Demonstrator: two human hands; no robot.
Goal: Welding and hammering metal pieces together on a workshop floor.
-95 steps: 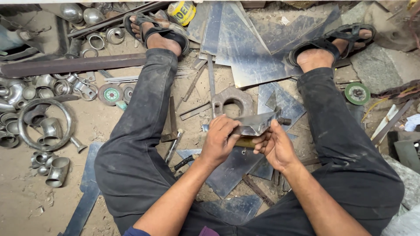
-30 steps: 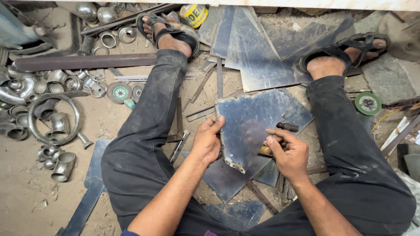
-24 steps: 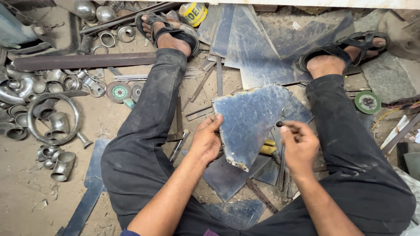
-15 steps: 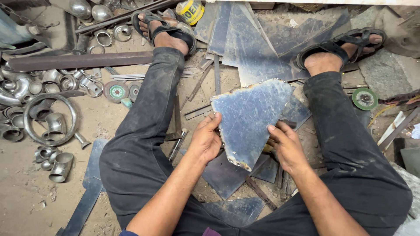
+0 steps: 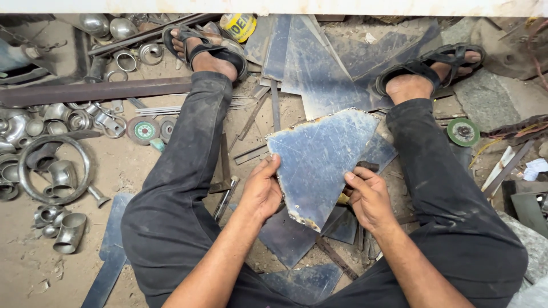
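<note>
A person sits on the sandy floor (image 5: 34, 268) with legs spread, holding a scratched, bluish metal sheet (image 5: 319, 162) between the knees, near the middle of the view. The sheet is roughly triangular, its widest edge toward 12 o'clock and its rough, rusty point toward 6 o'clock.

The left hand (image 5: 261, 191) grips the sheet's edge at 9 o'clock, thumb on top and fingers curled under it. The right hand (image 5: 370, 197) sits at the sheet's 3 o'clock edge, fingers bent against it; whether they close fully around the edge cannot be told.

Under the sheet, more flat steel offcuts (image 5: 288, 236) lie on the floor, and larger plates (image 5: 319, 63) spread out toward 12 o'clock between the two sandalled feet. A yellow can (image 5: 238, 25) stands at 12 o'clock beside the left foot (image 5: 208, 51). A long rusty bar (image 5: 94, 91) lies at 10 o'clock, with a grinding disc (image 5: 142, 130) just below it. At 9 o'clock sits a metal ring (image 5: 54, 171) among shiny pipe fittings (image 5: 68, 232). Another green-centred disc (image 5: 463, 132) lies at 2 o'clock, beside the right leg.
</note>
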